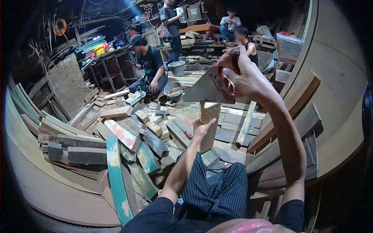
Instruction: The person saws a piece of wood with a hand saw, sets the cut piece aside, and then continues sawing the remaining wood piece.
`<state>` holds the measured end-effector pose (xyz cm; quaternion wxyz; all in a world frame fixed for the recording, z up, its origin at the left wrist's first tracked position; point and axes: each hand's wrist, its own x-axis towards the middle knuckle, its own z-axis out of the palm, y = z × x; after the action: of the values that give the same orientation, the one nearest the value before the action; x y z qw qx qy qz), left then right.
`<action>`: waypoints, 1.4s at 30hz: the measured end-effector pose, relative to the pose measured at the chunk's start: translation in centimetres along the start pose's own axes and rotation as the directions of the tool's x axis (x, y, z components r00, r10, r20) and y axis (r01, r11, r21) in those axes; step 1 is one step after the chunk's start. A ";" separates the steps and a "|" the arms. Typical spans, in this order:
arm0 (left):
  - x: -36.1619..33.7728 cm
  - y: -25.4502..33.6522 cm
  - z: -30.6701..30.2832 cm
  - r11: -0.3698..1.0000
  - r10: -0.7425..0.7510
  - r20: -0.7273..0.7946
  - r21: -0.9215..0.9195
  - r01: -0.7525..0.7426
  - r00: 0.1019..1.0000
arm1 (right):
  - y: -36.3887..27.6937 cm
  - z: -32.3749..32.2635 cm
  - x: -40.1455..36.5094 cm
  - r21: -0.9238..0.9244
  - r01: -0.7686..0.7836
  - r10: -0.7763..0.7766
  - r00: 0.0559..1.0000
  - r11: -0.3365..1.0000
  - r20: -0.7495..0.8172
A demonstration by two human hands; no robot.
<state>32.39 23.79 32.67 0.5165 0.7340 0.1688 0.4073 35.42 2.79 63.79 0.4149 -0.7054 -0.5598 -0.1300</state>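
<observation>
My right hand (245,73) is raised and wrapped around the reddish handle of a handsaw (204,88). The saw's wide metal blade points left, its toothed edge facing down and resting right at the top end of an upright wooden block (210,111). Lower on that block, my left hand (202,130) grips its side, with the thumb stretched across the front. The block stands upright just beyond my knees. A red-and-black handled tool (188,134) lies on the wood to the left of the block.
Loose wood offcuts (116,112) and a green-painted curved board (115,174) cover the floor at left. Long planks (285,110) lean along the right wall. A person (145,66) sits ahead near a bucket (174,90); several others are farther back.
</observation>
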 end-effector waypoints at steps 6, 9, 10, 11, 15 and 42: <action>-0.6 1.7 1.5 0.903 0.421 -0.251 0.208 -0.376 0.872 | -0.8 -1.3 -0.6 0.160 -0.020 0.006 0.996 0.987 0.088; 0.6 -1.2 0.9 0.857 0.463 -0.155 0.328 -0.397 0.873 | -2.0 -1.4 -1.4 0.129 -0.087 0.076 0.994 0.988 0.082; 1.2 -1.7 0.5 0.857 0.475 -0.184 0.320 -0.405 0.861 | -1.9 -1.3 -1.7 0.114 -0.097 0.088 0.993 0.989 0.079; 1.8 -1.4 0.0 0.855 0.487 -0.211 0.312 -0.414 0.847 | -1.1 -0.7 -2.0 0.007 0.002 -0.002 1.000 1.000 -0.027; 2.6 3.7 -2.8 0.681 0.706 -0.154 0.414 -0.604 0.691 | -2.1 -1.1 -2.2 0.083 -0.065 0.060 0.996 0.994 0.059; 3.6 15.6 -4.7 0.776 0.628 0.145 -0.057 -0.628 0.764 | -3.7 -0.1 -2.2 0.084 -0.078 0.064 0.986 0.993 0.154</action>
<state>28.29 22.76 48.78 0.3640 0.7763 -0.1281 0.4984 31.40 1.29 64.01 0.4069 -0.7133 -0.5695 -0.0359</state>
